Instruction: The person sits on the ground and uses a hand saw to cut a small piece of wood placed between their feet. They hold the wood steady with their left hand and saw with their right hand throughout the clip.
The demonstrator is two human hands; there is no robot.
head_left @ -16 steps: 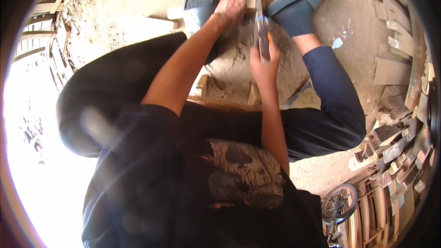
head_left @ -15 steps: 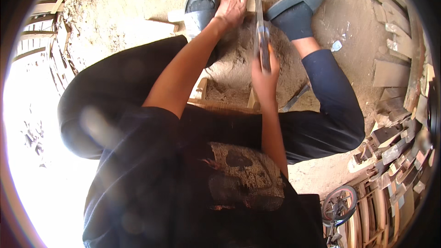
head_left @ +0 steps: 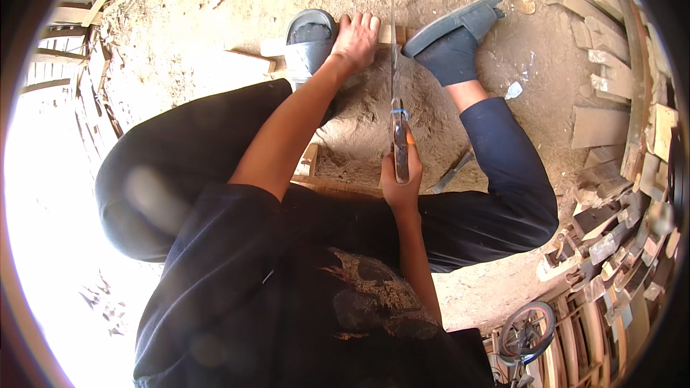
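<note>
My right hand (head_left: 401, 185) is closed round the handle of a handsaw (head_left: 400, 147), held low in front of my lap. Its thin blade points away from me and crosses a narrow strip of wood (head_left: 385, 34) that lies between my feet. My left hand (head_left: 356, 44) presses down on that strip, fingers curled over it, just left of the blade. Beside this hand my left foot, in a grey sandal (head_left: 307, 47), rests over the strip's left part. My other sandal (head_left: 456, 27) is by its right end.
Sandy ground (head_left: 431, 93) lies around my feet. A wooden board (head_left: 338, 187) is partly hidden by my legs, next to a dark flat tool (head_left: 454, 171). Wood offcuts (head_left: 611, 237) are piled along the right, with a bicycle wheel (head_left: 527, 330) below them.
My right hand has drawn the saw back toward my body. My left hand stays on the wooden strip, and the whole view has shifted slightly.
</note>
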